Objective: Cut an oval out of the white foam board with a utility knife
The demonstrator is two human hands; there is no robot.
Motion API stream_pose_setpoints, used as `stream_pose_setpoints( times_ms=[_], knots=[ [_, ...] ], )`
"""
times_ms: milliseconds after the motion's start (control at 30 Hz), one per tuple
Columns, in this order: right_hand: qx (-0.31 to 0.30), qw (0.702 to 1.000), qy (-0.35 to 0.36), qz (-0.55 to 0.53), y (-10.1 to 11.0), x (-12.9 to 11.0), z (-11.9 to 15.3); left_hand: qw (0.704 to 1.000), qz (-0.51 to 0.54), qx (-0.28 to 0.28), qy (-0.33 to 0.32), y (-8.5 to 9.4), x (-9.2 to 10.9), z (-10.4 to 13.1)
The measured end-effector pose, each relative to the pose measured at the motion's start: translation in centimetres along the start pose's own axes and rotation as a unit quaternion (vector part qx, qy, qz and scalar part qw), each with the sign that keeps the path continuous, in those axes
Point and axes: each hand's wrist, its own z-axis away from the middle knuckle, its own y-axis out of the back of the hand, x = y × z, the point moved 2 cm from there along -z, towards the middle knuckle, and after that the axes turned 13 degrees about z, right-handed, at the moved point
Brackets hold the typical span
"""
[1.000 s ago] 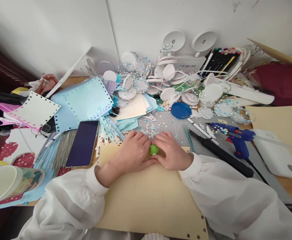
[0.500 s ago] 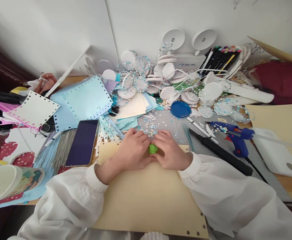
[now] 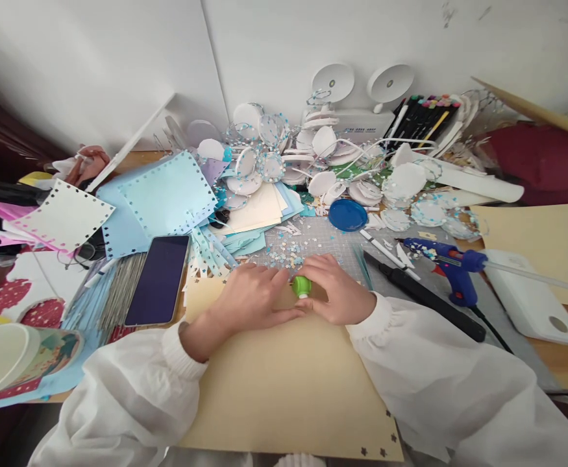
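Observation:
My right hand (image 3: 333,290) is closed around a small green and white craft punch (image 3: 302,287) at the far edge of a cream sheet of paper (image 3: 284,389). Its thumb presses near the white lower part. My left hand (image 3: 249,295) grips the same far edge just left of the punch, fingers curled over and thumb stretched along the sheet. Star-shaped holes show at the sheet's near right corner and along its far left edge. Tiny punched stars (image 3: 291,251) lie scattered on the grey cutting mat (image 3: 327,233) beyond my hands.
Left of the sheet lie a phone (image 3: 160,279), star-edged blue paper (image 3: 167,191) and a plastic tub (image 3: 6,363). To the right are a black tool (image 3: 424,295), a blue glue gun (image 3: 459,266) and a white case (image 3: 531,295). White discs (image 3: 325,139) and a blue lid (image 3: 346,215) stand behind.
My left fingers have drawn slightly back from the punch, and more of its green and white body shows. My right hand stays on it. The camera view has shifted slightly.

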Motion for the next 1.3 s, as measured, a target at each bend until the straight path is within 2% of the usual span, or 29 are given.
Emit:
stream_pose_setpoints(
  times_ms=[433, 600, 800, 1000, 1300],
  knots=[
    [-0.020, 0.998, 0.021, -0.049, -0.2, 0.1, 0.2, 0.998, -0.037, 0.013, -0.053, 0.4, 0.0, 0.8],
    [0.007, 1.000, 0.019, -0.005, -0.2, -0.6, -0.1, 0.995, -0.049, 0.030, -0.075, 0.4, -0.1, 1.0],
    [0.037, 0.998, 0.020, 0.040, -0.5, -0.9, -0.3, 0.997, -0.056, -0.025, -0.046, 1.0, 0.9, -0.6],
    [0.050, 0.997, 0.009, 0.053, -0.8, -0.8, -0.2, 0.996, -0.046, -0.067, -0.023, 0.2, 1.3, -1.8],
    [0.059, 0.997, -0.012, 0.042, -1.0, -0.7, -0.5, 0.999, 0.015, -0.046, -0.015, -0.6, 0.1, -2.1]
  ],
)
